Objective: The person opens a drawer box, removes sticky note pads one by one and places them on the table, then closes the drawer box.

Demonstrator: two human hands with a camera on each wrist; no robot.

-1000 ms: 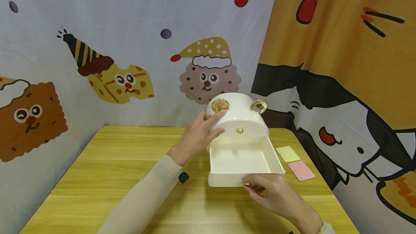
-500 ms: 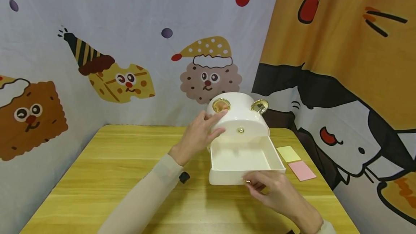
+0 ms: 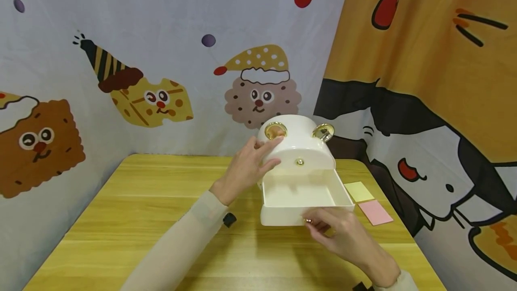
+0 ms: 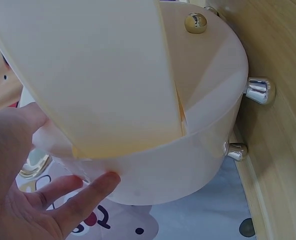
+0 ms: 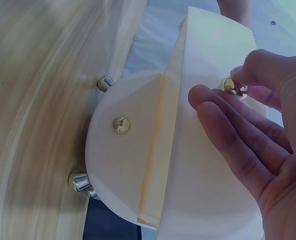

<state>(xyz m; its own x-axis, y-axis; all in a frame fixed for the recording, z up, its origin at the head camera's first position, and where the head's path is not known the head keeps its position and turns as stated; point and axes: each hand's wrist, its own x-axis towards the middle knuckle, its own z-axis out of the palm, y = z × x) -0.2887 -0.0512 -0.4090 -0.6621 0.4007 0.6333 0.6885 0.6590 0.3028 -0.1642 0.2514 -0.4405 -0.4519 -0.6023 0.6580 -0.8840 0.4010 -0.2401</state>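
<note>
A white rounded drawer box [image 3: 296, 125] with gold ears stands on the wooden table. Its upper drawer [image 3: 278, 216] is pulled out toward me, and no contents show inside. My right hand [image 3: 345, 239] pinches the small gold knob [image 5: 233, 87] on that drawer's front between thumb and index finger, its other fingers extended along the front. My left hand [image 3: 246, 167] rests on the box's left side, fingers fairly straight along the curved wall [image 4: 173, 175]. A second gold knob [image 5: 121, 125] sits on the lower front, below the drawer. Short shiny legs [image 4: 259, 91] hold the box up.
Right of the box lie a yellow paper pad [image 3: 358, 191] and a pink pad [image 3: 375, 212], edge to edge. A small black piece [image 3: 229, 220] shows beside the left wrist. A printed cartoon curtain [image 3: 169, 35] hangs behind the table [image 3: 161, 183].
The drawer front and my right hand have moved slightly away from me, inward toward the box, with the knob still pinched. My left hand keeps its place on the box.
</note>
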